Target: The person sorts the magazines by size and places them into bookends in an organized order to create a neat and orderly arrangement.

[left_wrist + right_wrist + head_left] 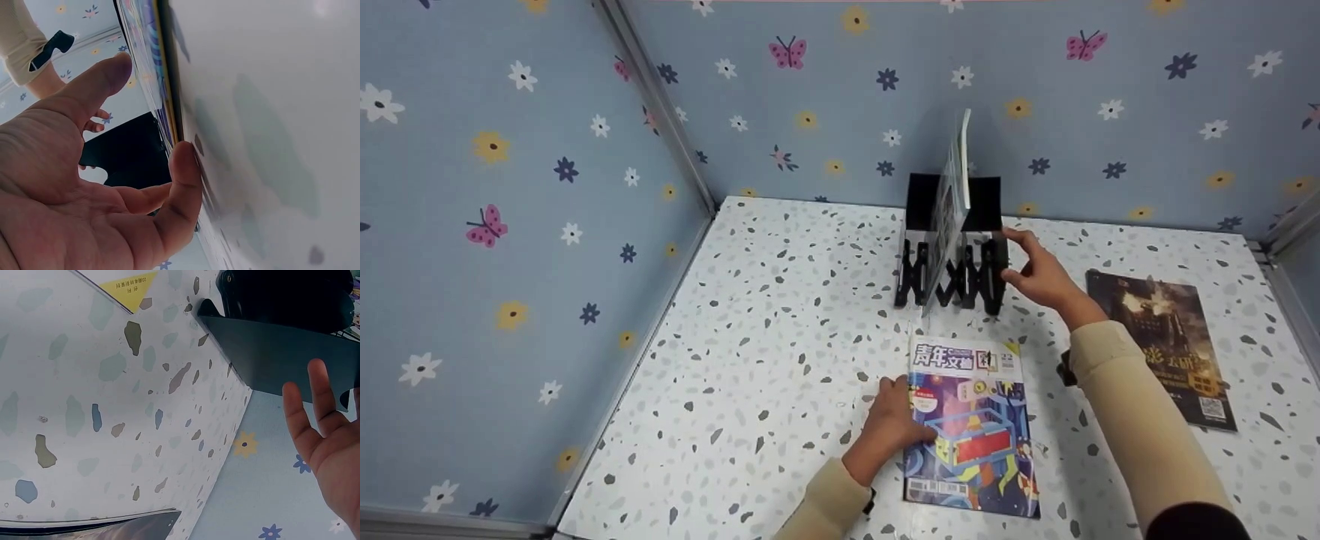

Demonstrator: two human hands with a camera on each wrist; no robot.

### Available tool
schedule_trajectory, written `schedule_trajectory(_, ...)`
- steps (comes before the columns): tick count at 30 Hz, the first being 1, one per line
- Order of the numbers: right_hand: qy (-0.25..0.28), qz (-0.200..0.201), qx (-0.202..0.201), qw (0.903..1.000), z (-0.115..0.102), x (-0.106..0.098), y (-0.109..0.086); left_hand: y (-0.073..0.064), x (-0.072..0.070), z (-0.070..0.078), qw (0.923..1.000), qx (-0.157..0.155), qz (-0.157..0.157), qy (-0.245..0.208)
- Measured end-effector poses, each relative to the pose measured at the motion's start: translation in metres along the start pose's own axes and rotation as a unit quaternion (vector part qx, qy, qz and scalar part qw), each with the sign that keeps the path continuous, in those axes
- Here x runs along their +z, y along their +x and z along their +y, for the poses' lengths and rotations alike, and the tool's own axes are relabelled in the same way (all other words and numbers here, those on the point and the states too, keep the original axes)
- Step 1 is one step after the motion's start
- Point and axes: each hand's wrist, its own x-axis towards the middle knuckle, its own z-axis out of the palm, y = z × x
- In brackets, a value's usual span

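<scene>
A colourful magazine lies face up on the speckled table. My left hand is at its left edge, the thumb over the cover and the fingertips down by the edge; the left wrist view shows a gap between thumb and fingers. Behind it stands a black expandable book rack with crisscross bars and an upright end plate. A thin book stands upright in the rack. My right hand rests at the rack's right end, thumb toward the front and fingers extended toward the back.
A dark magazine lies flat to the right, beside my right forearm. Flowered blue panels enclose the table at the back and left, with a metal post in the corner. The rack stands close to the back panel.
</scene>
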Motion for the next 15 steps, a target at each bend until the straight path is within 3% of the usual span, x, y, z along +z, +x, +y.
schedule_trajectory(9,-0.007,0.012,-0.011,0.9998,0.0009,0.0008,0.0010,-0.0006,0.0037,0.0010,0.9998,-0.004,-0.004,-0.019)
schedule_trajectory(15,-0.007,0.011,-0.005,0.9999,0.0014,0.0012,0.0012,0.0001,0.0065,0.0012,0.9998,-0.003,0.011,-0.018)
